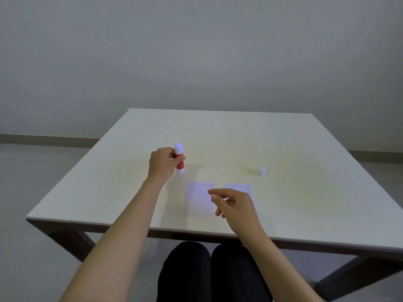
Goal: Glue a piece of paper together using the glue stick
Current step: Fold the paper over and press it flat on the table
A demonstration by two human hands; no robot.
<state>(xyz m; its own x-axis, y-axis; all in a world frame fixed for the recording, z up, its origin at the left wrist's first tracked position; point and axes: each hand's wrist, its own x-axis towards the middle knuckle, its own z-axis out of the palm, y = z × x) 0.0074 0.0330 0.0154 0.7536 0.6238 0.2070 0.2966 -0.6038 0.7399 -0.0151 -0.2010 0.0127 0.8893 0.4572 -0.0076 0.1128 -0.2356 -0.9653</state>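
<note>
A red glue stick [180, 164] with a white tip stands upright on the white table [305, 192], uncapped. My left hand [162, 163] grips its red body from the left. Its white cap [261, 171] sits apart on the table to the right. Two pale paper pieces lie side by side near the front edge: the left piece [199, 199] is in full view, the right piece [239, 188] is partly hidden. My right hand [234, 204] hovers over the papers with fingers loosely curled and apart, holding nothing.
The table's front edge [152, 228] runs just beyond my dark-clothed knees [209, 271]. A plain wall and bare floor surround the table.
</note>
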